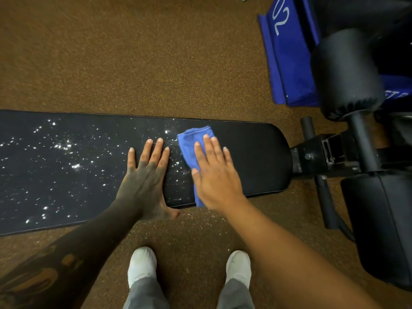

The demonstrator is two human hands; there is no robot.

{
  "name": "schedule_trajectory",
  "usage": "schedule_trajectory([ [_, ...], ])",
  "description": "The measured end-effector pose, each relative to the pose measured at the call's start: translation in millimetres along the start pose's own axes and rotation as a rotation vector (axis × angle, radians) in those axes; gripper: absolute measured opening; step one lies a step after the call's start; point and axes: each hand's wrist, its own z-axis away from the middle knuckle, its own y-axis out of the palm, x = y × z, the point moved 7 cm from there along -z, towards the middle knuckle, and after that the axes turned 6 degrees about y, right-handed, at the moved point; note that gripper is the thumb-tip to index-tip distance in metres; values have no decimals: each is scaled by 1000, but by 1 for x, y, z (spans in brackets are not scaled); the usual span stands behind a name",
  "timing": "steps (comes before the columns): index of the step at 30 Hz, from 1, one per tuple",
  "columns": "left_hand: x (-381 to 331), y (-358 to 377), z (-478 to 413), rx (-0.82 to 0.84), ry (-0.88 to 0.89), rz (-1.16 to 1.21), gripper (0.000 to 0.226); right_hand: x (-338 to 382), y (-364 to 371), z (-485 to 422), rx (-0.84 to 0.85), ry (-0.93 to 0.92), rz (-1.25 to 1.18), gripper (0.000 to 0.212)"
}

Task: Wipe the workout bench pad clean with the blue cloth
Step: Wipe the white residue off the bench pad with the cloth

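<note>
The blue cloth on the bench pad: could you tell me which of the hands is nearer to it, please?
Right. The right hand lies flat on top of the blue cloth, pressing it onto the bench pad. The left hand rests flat on the pad just beside the cloth, not touching it.

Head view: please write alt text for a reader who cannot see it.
The right hand presses a blue cloth flat on a black bench pad, while the left hand rests flat beside it. White specks cover the pad left of the hands; the right end looks clean.
</note>
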Motion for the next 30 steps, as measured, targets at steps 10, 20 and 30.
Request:
schedule_trajectory([
  [10, 4, -1, 1, 23, -4, -17, 160, -23, 4, 16, -1, 49, 16, 66],
  [20, 10, 0, 5, 14, 25, -34, 160, -22, 9, 36, -10, 141, 15, 67],
  [30, 22, 4, 9, 24, 68, -48, 159, 4, 17, 49, -10, 173, -1, 65],
])
